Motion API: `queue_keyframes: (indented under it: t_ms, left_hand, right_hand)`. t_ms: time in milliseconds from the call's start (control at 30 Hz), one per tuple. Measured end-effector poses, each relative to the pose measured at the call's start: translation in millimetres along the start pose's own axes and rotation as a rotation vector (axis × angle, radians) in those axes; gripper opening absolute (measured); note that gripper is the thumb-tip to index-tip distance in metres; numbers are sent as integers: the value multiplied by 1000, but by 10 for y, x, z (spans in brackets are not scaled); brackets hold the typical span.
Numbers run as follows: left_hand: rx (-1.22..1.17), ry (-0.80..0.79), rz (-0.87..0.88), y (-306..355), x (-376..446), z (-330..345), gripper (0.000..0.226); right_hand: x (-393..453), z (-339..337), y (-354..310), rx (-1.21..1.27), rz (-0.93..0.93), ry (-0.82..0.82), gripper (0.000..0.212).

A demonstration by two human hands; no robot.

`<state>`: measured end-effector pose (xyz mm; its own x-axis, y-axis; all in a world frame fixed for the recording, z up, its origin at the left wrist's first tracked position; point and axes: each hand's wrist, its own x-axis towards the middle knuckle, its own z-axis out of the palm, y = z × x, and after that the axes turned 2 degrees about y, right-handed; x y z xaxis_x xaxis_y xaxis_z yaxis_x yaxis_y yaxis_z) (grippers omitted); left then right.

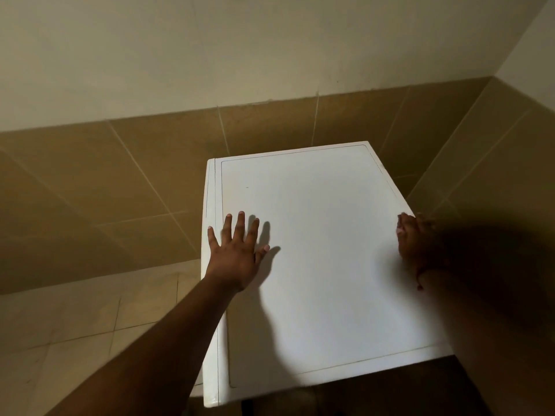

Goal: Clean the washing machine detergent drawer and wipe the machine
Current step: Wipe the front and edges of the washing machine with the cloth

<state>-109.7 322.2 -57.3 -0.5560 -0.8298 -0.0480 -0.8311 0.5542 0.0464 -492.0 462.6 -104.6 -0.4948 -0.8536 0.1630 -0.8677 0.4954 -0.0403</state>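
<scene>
We see the white top of the washing machine (315, 250) filling the lower middle and lower right of the frame, its near edge toward the bottom and its far corner reaching up to the middle. Our left hand (237, 253) lies flat on the top near its left edge, left of center in the frame, fingers straight and spread apart, the thumb out to the right. Our right hand (416, 241) sits at the right edge of the top, in the right middle of the frame; it is dark and blurred, its fingers seem curled over the edge, but we cannot tell for sure. Brown wall tiles (120, 190) run behind the machine, with a pale painted wall (210, 49) across the upper frame and light floor tiles (75, 325) at lower left.
</scene>
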Motion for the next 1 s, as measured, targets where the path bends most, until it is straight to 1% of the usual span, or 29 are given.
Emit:
queue_keyframes:
  t_ms: [33,100,133,167,200,233,267,300,367,400,433,467,500,533,600,633,667,700,733,767,833,867,900,933,967,1000]
  left_hand:
    - [-9,7,-8,-17,-3,-1,73]
    - [-7,14,-14,-64,-17,-7,71]
    - [0,10,-16,-86,-22,-9,70]
    - [2,2,-23,-114,-32,-12,68]
    - [-1,-2,-34,-139,-45,-15,68]
    - [-10,1,-47,-158,-51,-29,69]
    - [-17,2,-54,-176,-60,-31,69]
    - [-20,0,-54,-187,-72,-42,69]
    - [-16,-10,-48,-241,-101,-31,69]
    - [-12,-19,-49,-277,-118,-27,69]
    - [-9,-24,-58,-314,-132,-25,70]
    - [-4,-22,-68,-343,-140,-19,73]
    - [-1,-22,-78,-381,-150,-20,75]
    - [2,-26,-82,-413,-158,-24,76]
    - [2,-33,-84,-476,-168,-37,73]
    - [-7,-32,-90,-499,-171,-52,70]
    - [-23,-31,-99,-533,-174,-67,69]
    - [-35,-30,-107,-565,-178,-75,68]
    - [-39,-29,-116,-616,-187,-81,68]
    - [-35,-30,-122,-668,-200,-80,69]
    - [-26,-36,-134,-768,-226,-52,72]
    - [-27,-39,-146,-824,-233,-40,72]
    - [-28,-40,-161,-881,-243,-29,71]
    - [-26,-42,-175,-933,-258,-17,69]
    - [-23,-45,-186,-979,-279,-6,68]
    - [-21,-48,-197,-1038,-306,7,67]
  right_hand:
    - [-2,-16,-53,6,-8,9,50]
    - [4,24,-132,-19,-241,32,52]
    - [29,52,-125,-55,-328,36,55]
    - [74,50,-120,-82,-318,14,60]
    - [99,42,-148,-86,-227,-10,65]
    - [97,41,-233,-89,-136,-17,67]
    - [73,59,-376,-87,-114,-9,64]
    - [22,29,-577,-87,-197,-9,57]
    - [-87,38,-936,-96,-504,15,49]
    - [-86,-8,-1083,-117,-556,15,50]
    - [-70,-53,-1188,-103,-457,-19,55]
    - [-49,-56,-1253,-72,-307,-30,59]
    - [-44,-19,-1373,-71,-248,-26,60]
    - [-89,43,-1542,-77,-305,-52,59]
    - [-163,129,-1861,-93,-563,-118,55]
    - [-167,118,-1963,-72,-578,-142,55]
    - [-132,104,-2040,-47,-479,-168,56]
    - [-117,87,-2105,-23,-339,-148,56]
    - [-134,57,-2218,-1,-239,-139,54]
    - [-181,55,-2368,27,-266,-123,51]
    - [-330,39,-2675,48,-548,-123,49]
    - [-358,-5,-2776,53,-613,-123,48]
    - [-344,-23,-2869,93,-551,-118,47]
    - [-333,-41,-2964,133,-425,-109,47]
    - [-360,-69,-3071,159,-353,-107,47]
    - [-421,-66,-3222,160,-416,-114,47]
